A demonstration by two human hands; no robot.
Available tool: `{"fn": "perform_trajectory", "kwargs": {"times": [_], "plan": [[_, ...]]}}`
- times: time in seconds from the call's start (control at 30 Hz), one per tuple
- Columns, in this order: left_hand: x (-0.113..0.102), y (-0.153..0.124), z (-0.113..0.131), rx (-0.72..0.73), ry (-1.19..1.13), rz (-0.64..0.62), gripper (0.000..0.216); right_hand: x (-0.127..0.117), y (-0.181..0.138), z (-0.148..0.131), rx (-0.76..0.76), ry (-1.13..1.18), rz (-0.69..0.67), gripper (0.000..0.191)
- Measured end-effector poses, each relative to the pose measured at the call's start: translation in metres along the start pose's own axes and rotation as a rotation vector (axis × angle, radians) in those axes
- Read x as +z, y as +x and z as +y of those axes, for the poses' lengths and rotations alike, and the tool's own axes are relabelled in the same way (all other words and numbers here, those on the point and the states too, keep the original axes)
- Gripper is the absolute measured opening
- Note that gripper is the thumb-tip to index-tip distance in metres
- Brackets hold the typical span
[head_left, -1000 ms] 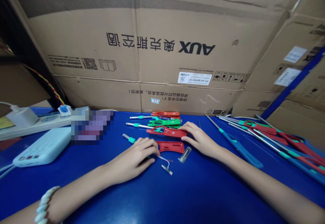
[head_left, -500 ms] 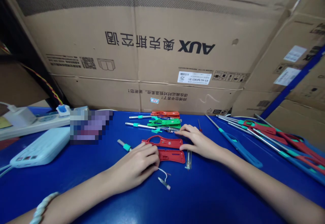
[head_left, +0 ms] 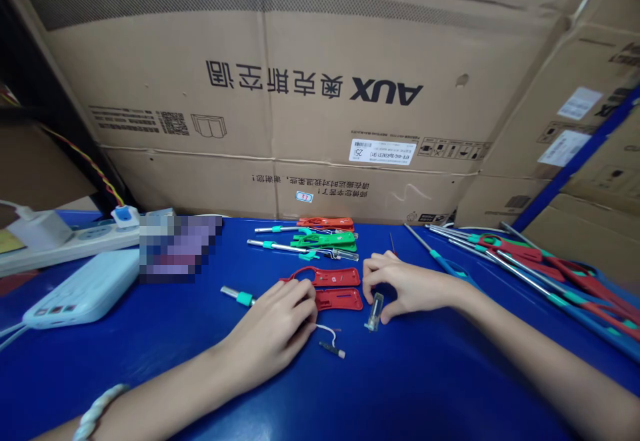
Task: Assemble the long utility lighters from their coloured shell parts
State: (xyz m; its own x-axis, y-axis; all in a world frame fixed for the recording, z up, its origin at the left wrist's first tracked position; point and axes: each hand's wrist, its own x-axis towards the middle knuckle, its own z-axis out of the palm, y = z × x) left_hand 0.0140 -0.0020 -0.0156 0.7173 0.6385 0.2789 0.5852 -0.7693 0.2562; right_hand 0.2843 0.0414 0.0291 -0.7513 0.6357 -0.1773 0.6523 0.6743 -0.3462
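Note:
My left hand (head_left: 283, 321) is curled over a metal lighter tube (head_left: 231, 292) with a teal collar, whose end sticks out to the left. A white wire (head_left: 326, 329) with a small dark igniter part (head_left: 332, 349) trails out beside its fingers. Two red lighter handle halves (head_left: 345, 277) lie beyond, partly covered by that hand. My right hand (head_left: 405, 284) has thumb and fingers apart, on either side of a small clear fuel tank (head_left: 375, 311) lying on the table; I cannot tell whether they touch it.
Behind lie a green lighter handle (head_left: 335, 239) and an orange one (head_left: 330, 223) with metal tubes. Several long lighters (head_left: 565, 287) are piled at right. At left are a light-blue power bank (head_left: 83, 291) and a power strip (head_left: 95, 237). Cardboard (head_left: 310, 121) walls the back.
My right hand has drawn back from the green lighter's parts to the clear tank, which has tilted slightly. The metal tube has slid leftward under my left hand, and its trailing igniter part has shifted.

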Motion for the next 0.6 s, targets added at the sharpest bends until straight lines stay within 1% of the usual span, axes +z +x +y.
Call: {"fn": "perform_trajectory", "kwargs": {"times": [0.13, 0.3, 0.43, 0.6], "plan": [[0.0003, 0.0008, 0.0024, -0.007, 0.029, 0.011, 0.015, 0.0015, 0.0004, -0.0014, -0.004, -0.017, -0.02, 0.02], [0.0023, 0.0014, 0.0046, -0.018, 0.074, 0.007, 0.015, -0.0016, -0.0014, -0.0031, -0.033, 0.068, -0.013, 0.022], [0.0039, 0.0023, 0.0025, 0.028, 0.088, 0.005, 0.016, -0.0029, -0.0034, -0.0057, -0.061, 0.112, 0.031, 0.023], [0.0018, 0.0044, -0.0008, 0.062, 0.084, -0.006, 0.017, -0.0026, -0.0038, -0.0062, -0.081, 0.118, 0.043, 0.023]]}}
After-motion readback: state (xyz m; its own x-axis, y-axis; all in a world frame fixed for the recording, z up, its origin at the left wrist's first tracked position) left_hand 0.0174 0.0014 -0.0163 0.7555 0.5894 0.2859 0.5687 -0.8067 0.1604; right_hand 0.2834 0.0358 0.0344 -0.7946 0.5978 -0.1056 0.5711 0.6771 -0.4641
